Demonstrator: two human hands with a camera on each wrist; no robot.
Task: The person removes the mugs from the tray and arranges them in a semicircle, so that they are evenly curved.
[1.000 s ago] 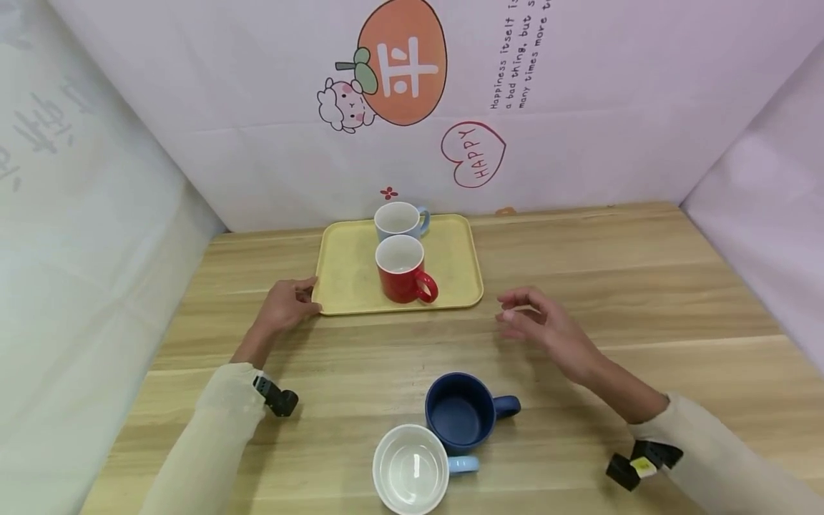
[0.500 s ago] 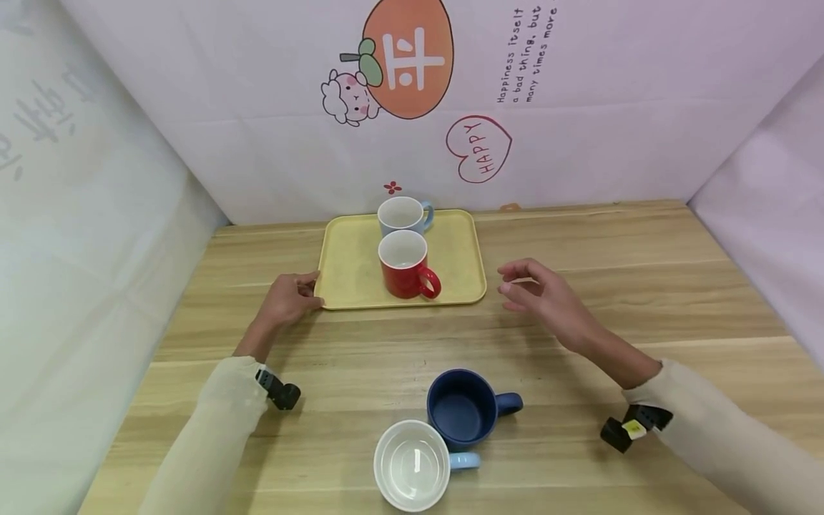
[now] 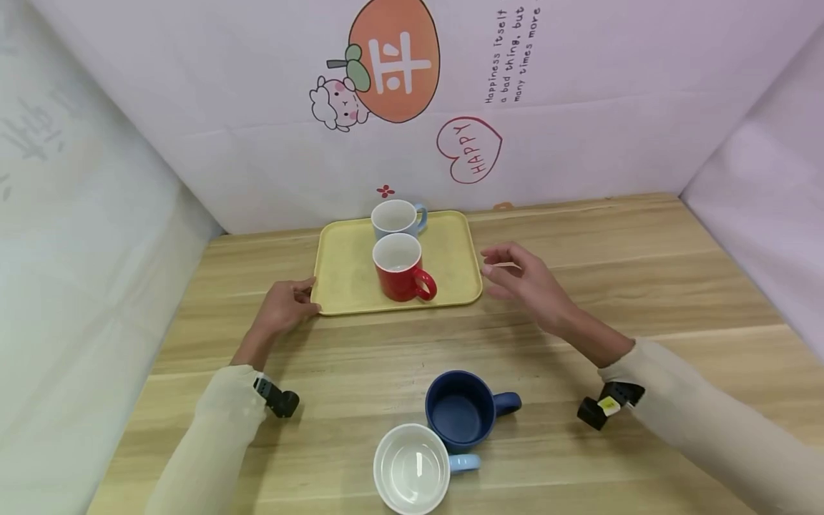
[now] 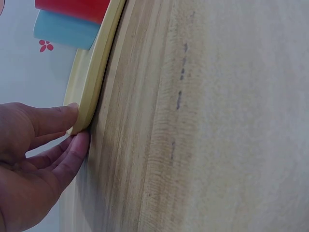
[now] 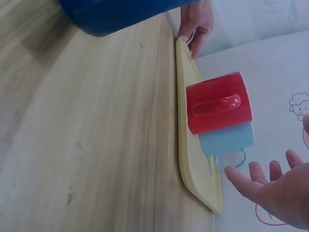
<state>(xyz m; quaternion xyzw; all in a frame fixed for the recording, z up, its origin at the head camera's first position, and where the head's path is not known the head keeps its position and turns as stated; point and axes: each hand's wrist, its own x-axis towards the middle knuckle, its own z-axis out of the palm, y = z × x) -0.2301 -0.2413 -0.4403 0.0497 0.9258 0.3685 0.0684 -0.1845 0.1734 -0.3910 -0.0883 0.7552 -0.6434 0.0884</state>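
A pale yellow tray (image 3: 341, 275) lies near the back of the table. On it a red mug (image 3: 395, 282) stands in front of a light blue mug (image 3: 386, 230), both white inside. My left hand (image 3: 282, 306) pinches the tray's left end near its front corner. The left wrist view shows the thumb over the rim (image 4: 86, 107) and fingers under it. My right hand (image 3: 531, 287), fingers spread and loosely bent, hovers at the tray's right edge; the right wrist view shows a gap between its fingertips (image 5: 234, 175) and the tray.
Nearer me, a dark blue mug (image 3: 458, 415) and another mug with a light blue handle (image 3: 412, 468) stand side by side, handles to the right. A white printed cloth (image 3: 270, 143) rises behind the wooden table (image 3: 644, 300), with white cloth at both sides.
My right hand has moved left, up to the right edge of the tray. My left hand stays on the tray's left end, and the mugs stay in place.
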